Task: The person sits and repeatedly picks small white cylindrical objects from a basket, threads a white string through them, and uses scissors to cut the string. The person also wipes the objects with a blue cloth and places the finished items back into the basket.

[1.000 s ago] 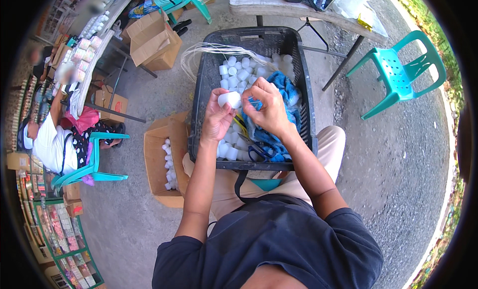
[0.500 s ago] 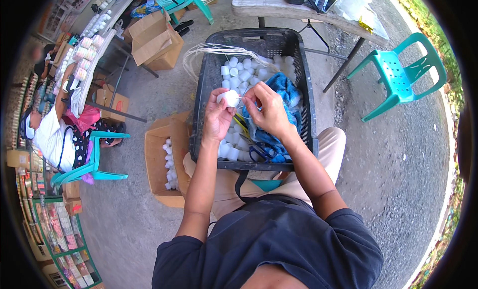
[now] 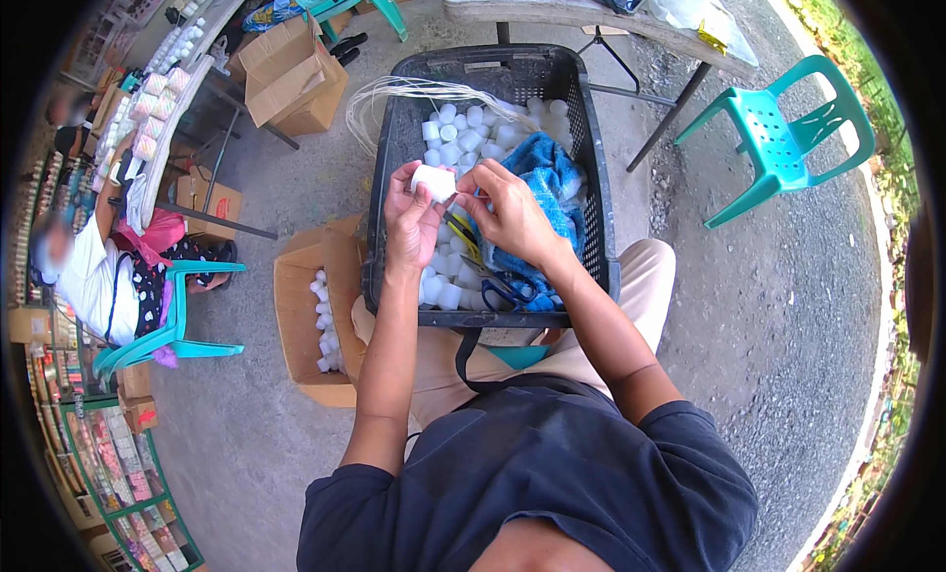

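My left hand (image 3: 409,232) grips a short white cylinder (image 3: 434,183) between thumb and fingers, held up over a black plastic crate (image 3: 377,207). Close against the cylinder's right end, my right hand (image 3: 517,217) is closed in a pinch; what its fingertips hold is too small to make out. Many similar white cylinders (image 3: 471,138) fill the crate. A blue towel (image 3: 548,173) is bunched on its right side. Below my hands lie a yellow-edged tool (image 3: 463,239) and dark blue scissor handles (image 3: 507,294).
A bundle of thin white strands (image 3: 389,91) arches over the crate's far left edge. An open cardboard box (image 3: 301,350) holding white pieces stands left of my legs. Beyond are a table (image 3: 552,10), a teal chair (image 3: 774,129) and a seated person (image 3: 99,286) at far left.
My right fingers have come closer to the cylinder's end; a thin strand seen between them earlier is hard to see now. The whole view has shifted slightly.
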The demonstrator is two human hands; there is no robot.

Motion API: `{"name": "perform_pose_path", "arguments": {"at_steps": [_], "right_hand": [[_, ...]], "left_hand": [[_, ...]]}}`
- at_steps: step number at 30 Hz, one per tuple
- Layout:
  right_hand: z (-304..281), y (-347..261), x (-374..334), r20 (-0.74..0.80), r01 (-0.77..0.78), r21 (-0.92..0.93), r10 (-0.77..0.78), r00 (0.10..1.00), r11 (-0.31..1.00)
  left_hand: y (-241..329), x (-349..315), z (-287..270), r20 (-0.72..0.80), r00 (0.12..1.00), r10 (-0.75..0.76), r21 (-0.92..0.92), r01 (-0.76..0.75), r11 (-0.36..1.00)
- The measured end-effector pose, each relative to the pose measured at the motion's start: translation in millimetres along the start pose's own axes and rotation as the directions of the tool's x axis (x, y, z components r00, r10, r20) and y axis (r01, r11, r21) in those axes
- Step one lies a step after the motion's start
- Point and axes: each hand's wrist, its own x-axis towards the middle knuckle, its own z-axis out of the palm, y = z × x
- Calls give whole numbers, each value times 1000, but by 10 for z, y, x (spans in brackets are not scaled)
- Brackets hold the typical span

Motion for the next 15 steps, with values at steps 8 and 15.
{"name": "perform_pose_path", "arguments": {"at_steps": [8,15], "right_hand": [[-40,-86,39,41,-222,214,218,975,951],[-293,-58,257,117,2,-44,3,993,999]], "left_hand": [[35,-11,103,-7,1000,-12,16,13,1000],[42,-38,162,38,994,103,424,-110,899]]}}
